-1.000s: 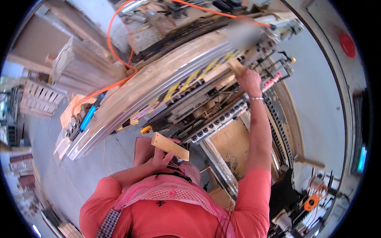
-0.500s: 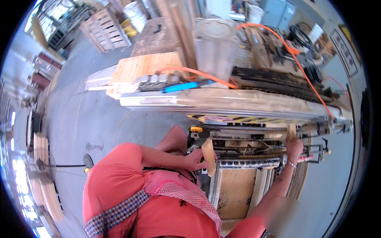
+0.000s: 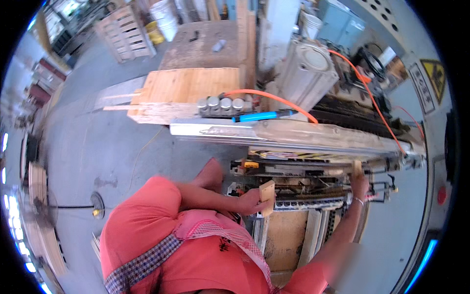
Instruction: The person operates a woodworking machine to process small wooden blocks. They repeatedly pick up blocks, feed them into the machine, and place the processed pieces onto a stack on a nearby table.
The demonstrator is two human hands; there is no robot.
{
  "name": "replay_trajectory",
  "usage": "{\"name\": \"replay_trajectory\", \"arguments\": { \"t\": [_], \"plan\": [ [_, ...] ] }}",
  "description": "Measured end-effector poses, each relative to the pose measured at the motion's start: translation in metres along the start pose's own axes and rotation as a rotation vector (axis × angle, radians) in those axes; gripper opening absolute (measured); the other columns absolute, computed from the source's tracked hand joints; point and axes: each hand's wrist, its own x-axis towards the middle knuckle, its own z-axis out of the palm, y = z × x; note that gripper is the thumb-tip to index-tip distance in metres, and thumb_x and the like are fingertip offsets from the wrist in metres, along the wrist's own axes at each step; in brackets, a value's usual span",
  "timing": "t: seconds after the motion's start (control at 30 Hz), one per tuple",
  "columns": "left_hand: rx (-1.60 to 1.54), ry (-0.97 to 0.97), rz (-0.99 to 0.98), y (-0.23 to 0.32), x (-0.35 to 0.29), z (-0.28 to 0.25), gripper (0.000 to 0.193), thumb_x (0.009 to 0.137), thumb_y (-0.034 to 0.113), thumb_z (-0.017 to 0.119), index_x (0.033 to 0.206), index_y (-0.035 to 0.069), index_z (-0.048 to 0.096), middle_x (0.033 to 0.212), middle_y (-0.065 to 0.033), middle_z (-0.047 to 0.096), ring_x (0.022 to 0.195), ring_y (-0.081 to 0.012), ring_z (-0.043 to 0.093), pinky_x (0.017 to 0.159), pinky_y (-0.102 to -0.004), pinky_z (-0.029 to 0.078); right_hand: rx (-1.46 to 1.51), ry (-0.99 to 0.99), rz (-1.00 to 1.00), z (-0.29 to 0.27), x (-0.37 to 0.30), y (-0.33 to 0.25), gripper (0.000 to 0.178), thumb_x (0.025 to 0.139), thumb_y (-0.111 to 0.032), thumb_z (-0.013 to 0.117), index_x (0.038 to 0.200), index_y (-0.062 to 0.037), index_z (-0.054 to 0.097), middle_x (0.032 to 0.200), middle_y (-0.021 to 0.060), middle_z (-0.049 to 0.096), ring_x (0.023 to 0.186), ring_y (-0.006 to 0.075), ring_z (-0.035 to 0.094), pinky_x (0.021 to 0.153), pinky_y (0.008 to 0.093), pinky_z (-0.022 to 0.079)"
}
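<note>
My left hand (image 3: 250, 201) is closed on a short, pale wooden block (image 3: 267, 194), held tilted at the left end of the machine bed (image 3: 303, 203). My right hand (image 3: 360, 185) grips another small wooden piece (image 3: 358, 167) over the bed's right part, close under the long metal beam (image 3: 293, 134). Its far end lies in shadow by the beam. Dark rails and metal bars of the machine run between the two hands. Both hands' fingers are partly hidden by the wood and by the machine.
On the beam lie a blue air gun (image 3: 259, 116) and an orange hose (image 3: 274, 97). A large metal cylinder (image 3: 311, 61) stands behind. At the left are a light wood panel (image 3: 191, 88), a pallet (image 3: 125, 34) and a floor fan (image 3: 97, 206). A brown board (image 3: 286, 240) lies below the bed.
My view has turned a little. My left hand has moved slightly right with its wooden block, which now shows more of its face. The right hand keeps its grip near the beam.
</note>
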Motion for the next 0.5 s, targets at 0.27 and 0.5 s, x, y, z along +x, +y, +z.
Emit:
{"name": "replay_trajectory", "arguments": {
  "t": [0.27,0.5],
  "plan": [
    [-0.192,0.067,-0.152,0.002,-0.001,0.005,0.028,0.081,0.016,0.059,0.103,0.001,0.054,0.094,-0.0122,0.058,0.087,-0.0243,0.059,0.076,-0.0335,0.046,0.079,0.018,0.052,-0.012,-0.007,-0.011,0.035,0.071,-0.036,0.064,0.080,-0.0023,0.063,0.080,0.0211,0.063,0.079,0.0376,0.061,0.071,0.0466,0.049],
    [-0.093,0.067,-0.097,0.001,0.005,0.000,0.022,0.083,0.018,0.061,0.099,0.002,0.060,0.091,-0.0104,0.061,0.082,-0.0205,0.061,0.070,-0.0313,0.047,0.048,-0.013,0.118,-0.016,-0.009,-0.018,0.037,0.067,-0.037,0.067,0.082,-0.0038,0.061,0.081,0.0207,0.064,0.081,0.0359,0.062,0.072,0.0451,0.050]
  ]
}}
